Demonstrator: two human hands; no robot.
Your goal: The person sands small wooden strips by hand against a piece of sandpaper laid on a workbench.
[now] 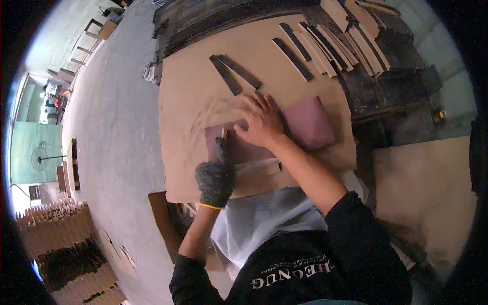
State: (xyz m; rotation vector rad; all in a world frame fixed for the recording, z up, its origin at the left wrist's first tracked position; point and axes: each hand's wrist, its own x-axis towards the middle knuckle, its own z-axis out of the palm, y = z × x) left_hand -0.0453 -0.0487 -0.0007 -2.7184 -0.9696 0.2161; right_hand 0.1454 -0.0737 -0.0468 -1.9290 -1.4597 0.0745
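Observation:
My left hand (215,179), in a dark grey knitted glove with a yellow cuff edge, is closed over the left end of a reddish-purple sheet (311,122). A narrow strip (224,133) with a pale edge sticks up from its fingers, mostly hidden by the glove. My bare right hand (262,122) lies across the middle of the sheet, fingers spread, thumb toward the strip. Under the sheet is a tan board (183,101). A pale strip (262,172) with a dark end lies near the board's front edge, just below the sheet.
Two dark strips (235,73) lie in a V beyond my hands. Several dark and pale strips (325,48) sit at the board's far right. Dark stacked panels (229,25) stand behind. A cardboard box (165,223) is at the near left, another tan panel (422,178) to the right.

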